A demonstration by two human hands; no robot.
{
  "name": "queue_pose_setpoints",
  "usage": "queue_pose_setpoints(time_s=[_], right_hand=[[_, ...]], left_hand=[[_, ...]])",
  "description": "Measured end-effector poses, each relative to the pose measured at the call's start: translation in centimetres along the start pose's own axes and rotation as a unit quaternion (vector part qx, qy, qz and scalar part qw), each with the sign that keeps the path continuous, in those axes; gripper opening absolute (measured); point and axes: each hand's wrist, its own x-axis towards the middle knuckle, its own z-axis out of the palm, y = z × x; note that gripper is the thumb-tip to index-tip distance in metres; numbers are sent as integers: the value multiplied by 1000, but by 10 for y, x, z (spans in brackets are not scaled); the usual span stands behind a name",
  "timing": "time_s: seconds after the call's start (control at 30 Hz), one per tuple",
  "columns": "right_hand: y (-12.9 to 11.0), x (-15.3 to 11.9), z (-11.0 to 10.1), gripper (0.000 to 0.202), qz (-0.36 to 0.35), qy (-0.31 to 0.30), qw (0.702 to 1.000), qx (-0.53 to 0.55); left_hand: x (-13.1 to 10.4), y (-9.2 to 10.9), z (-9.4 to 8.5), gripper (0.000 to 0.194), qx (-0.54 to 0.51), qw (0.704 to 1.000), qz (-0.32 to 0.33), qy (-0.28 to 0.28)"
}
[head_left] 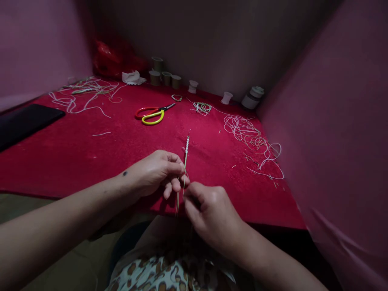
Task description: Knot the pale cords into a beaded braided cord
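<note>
A thin braided cord, white at its far part and pale green nearer me, runs over the red cloth toward my hands. My left hand has its thumb and index finger closed on the cord, its other fingers curled below. Loose strands hang from beneath it past the cloth's near edge. Just to the right, my right hand is closed in a pinch at the near end of the cord's strands; the fingertips partly hide what they grip.
Scissors with red and yellow handles lie beyond my hands. Tangled threads spread at right, others at left. A black flat object is far left. Spools and a white bottle stand along the back.
</note>
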Motion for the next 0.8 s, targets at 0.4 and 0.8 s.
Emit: queue_pose_setpoints(time_s=[0.4,0.8], right_hand=[[-27,-19,-28,18,-102,-157,982,24],[8,54,-24,10,230,-161,816,505]], left_hand=[[1,-9,0,14,-58,998,7,-1],[0,-6,0,14,-33,999,24,-21]])
